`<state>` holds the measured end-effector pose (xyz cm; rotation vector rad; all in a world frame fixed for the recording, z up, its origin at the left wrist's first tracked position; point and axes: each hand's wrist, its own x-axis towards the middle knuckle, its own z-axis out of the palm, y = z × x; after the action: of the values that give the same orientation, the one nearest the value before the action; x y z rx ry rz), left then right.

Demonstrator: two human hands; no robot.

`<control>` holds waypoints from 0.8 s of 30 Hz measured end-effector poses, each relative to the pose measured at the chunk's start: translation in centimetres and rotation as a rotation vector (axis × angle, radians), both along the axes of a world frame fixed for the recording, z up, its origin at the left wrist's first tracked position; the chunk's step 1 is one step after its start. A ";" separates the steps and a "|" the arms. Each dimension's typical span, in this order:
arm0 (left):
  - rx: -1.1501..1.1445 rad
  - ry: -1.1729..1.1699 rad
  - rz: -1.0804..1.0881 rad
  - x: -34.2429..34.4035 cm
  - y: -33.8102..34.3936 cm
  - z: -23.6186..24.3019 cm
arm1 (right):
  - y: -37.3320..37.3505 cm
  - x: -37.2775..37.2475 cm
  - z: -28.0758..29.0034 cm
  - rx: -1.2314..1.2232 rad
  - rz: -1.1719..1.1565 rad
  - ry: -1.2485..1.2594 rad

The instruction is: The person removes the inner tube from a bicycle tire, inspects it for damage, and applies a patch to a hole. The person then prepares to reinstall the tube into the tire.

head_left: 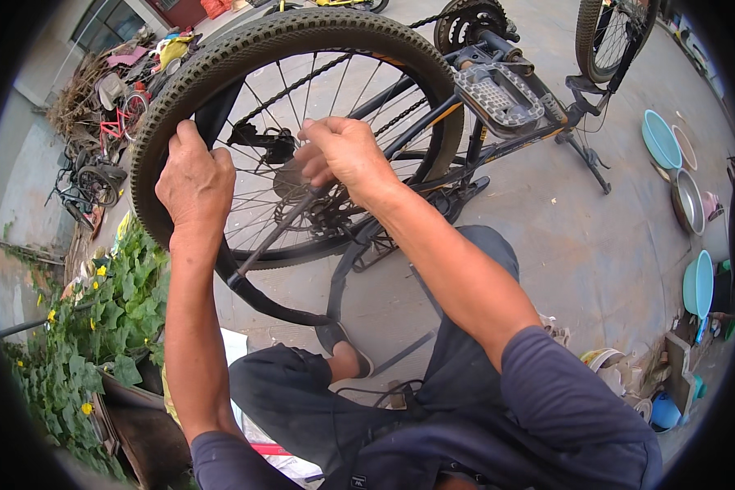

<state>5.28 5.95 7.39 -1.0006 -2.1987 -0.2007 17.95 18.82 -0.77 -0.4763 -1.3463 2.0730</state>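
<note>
A bicycle stands upside down in front of me, its rear wheel's knobby tyre [302,27] nearest. My left hand [194,181] is closed at the tyre's left inner edge, its fingertips hooked over the rubber. In front of the spokes hovers my right hand [341,155], fingers half bent, apart and slightly blurred, with nothing seen in them. Behind it are the hub and rear derailleur [265,145]. A black inner tube [282,310] hangs in a loop below the wheel. A thin dark rod [273,234] slants down from the hub area.
Crank and pedal [500,96] stick up right of the wheel; the front wheel [612,37] stands farther back. Leafy plants [98,327] grow at left, near a brush pile [82,94]. Blue basins [661,139] and a metal bowl [688,202] line the right side.
</note>
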 end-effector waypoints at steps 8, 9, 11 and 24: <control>0.052 -0.107 0.150 -2.2 -5.5 -1.3 | 0.1 0.3 0.7 0.024 -0.006 0.011; 0.105 -0.085 0.142 -2.3 -6.1 -2.0 | 0.3 0.1 0.4 0.031 -0.009 0.018; 0.197 0.058 0.113 -2.8 -7.5 -3.2 | 0.0 -0.1 0.6 0.025 -0.001 0.022; 0.135 0.364 -0.094 -3.9 -1.7 -1.9 | 1.4 -3.8 3.2 0.144 -0.012 0.095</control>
<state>1.42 4.27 5.51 -0.9799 -1.7880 -0.1909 14.19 20.26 2.39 -0.3188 -1.4209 1.9472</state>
